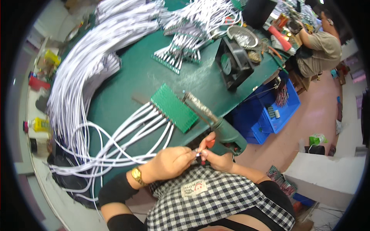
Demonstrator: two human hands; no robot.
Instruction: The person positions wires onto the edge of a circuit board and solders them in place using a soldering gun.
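Observation:
My left hand point(175, 163), with a gold watch at its wrist, is closed in a pinch on the end of a white cable point(198, 154) in front of my apron. Against it, my right hand point(219, 159) is closed, thumb and fingertips meeting the cable end. Something small and red-orange point(210, 144) shows at the right fingers, its kind too small to tell. Just beyond my hands lies a green circuit board panel point(174, 107) on the table, with several white cables point(133, 129) running from its near-left edge. Loose cable loops spread left of my left forearm.
A thick bundle of white cables point(77, 73) curves along the left of the green table point(135, 73). More wired boards point(181, 52) are piled behind. A green cylindrical tool point(230, 135) and a black fan point(233, 63) stand right. Blue bins point(283, 117) sit below; a person point(320, 50) works far right.

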